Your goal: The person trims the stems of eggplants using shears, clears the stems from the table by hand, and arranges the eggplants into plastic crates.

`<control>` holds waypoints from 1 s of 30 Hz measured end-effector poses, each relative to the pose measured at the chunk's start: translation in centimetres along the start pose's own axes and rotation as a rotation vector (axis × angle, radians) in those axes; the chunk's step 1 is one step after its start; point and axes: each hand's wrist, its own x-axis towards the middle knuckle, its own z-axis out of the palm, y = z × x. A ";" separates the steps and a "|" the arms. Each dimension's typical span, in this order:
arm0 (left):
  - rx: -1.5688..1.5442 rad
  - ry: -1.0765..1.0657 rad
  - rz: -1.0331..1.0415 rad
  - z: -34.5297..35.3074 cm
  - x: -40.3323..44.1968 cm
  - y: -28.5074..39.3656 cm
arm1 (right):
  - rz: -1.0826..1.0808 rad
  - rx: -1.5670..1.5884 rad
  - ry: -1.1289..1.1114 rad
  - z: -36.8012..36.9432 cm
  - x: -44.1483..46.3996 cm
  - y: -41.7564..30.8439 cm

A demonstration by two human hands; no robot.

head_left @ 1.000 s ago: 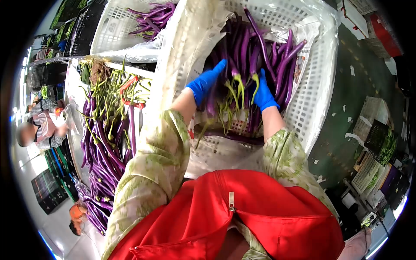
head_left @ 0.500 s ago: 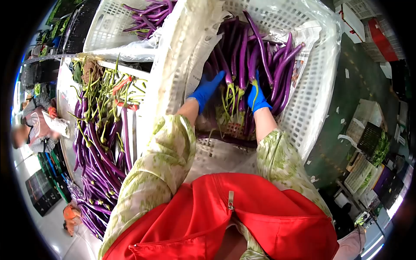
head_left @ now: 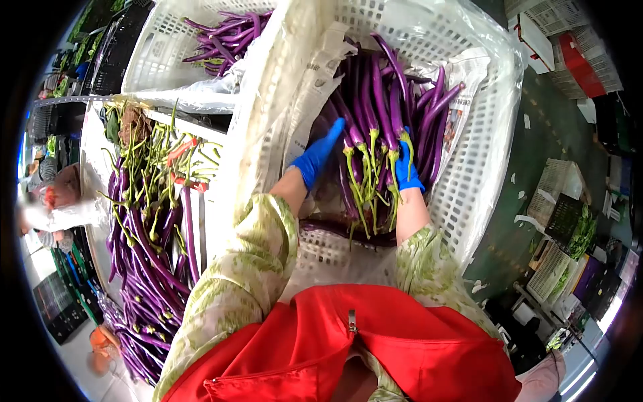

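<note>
A bunch of long purple eggplants [head_left: 378,100] lies on newspaper in a white plastic crate [head_left: 462,208], green stems towards me. My left hand [head_left: 321,153], in a blue glove, rests along the left side of the bunch. Its visible fingers are stretched out, not wrapped round an eggplant. On the other side, my right hand [head_left: 407,171], also blue-gloved, touches the bunch near the stem ends. A stem crosses in front of it, and most of its fingers are hidden. One dark eggplant [head_left: 321,226] lies crosswise at the near end.
To the left, a table holds a large heap of eggplants [head_left: 144,268] with cut stems and red-handled clippers [head_left: 181,151]. A second white crate [head_left: 151,63] with eggplants stands at upper left. A person [head_left: 60,194] is at the far left. Crates [head_left: 552,194] stand on the floor at right.
The view has shifted slightly. The bunch's stems hang lower between my hands and lie more side by side. Both hands stay at its sides. The person at left has moved.
</note>
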 end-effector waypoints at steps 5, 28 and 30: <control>0.102 0.065 0.048 1.9 -1.1 1.2 | -0.135 -0.600 -0.072 2.2 -1.5 -2.4; -0.098 -0.196 0.305 3.1 -8.0 -0.2 | -0.416 -1.098 -0.456 12.8 -12.5 -6.8; -0.129 -0.333 0.447 4.3 -12.6 0.7 | -0.417 -1.099 -0.358 13.6 -14.9 -7.2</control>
